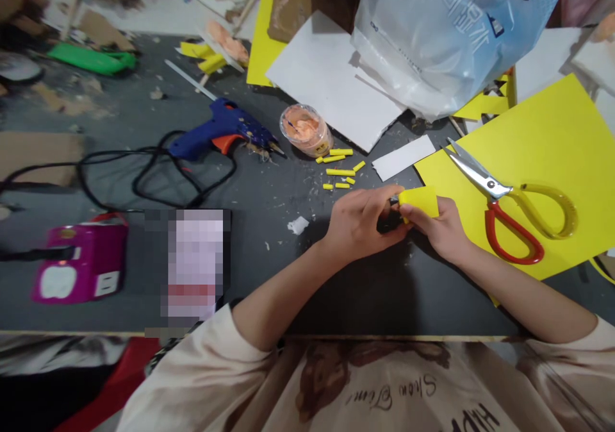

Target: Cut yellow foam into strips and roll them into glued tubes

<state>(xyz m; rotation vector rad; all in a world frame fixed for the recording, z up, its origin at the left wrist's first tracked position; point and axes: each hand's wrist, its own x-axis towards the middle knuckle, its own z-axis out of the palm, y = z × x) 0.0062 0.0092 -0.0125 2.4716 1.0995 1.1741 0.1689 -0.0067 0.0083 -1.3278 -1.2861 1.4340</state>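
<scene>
My right hand (444, 227) pinches a small yellow piece of sheet (419, 201), thumb across its lower edge. My left hand (361, 222) is closed close against the left edge of that piece. A small dark thing with a shiny bit (394, 199) shows between the left fingertips; its kind cannot be made out. Beyond the left hand lie several short yellow strips (341, 172) and an open tub of peach-coloured paste (307, 131). A narrow white strip of board (403, 157) rests just past both hands.
Scissors (497, 191) lie partly open on a large yellow sheet (542, 143) at right. A blue glue gun (216, 127) with a looping black cord is left of the tub. A plastic bag (446, 41) sits on white board. A magenta device (79, 262) stands at far left.
</scene>
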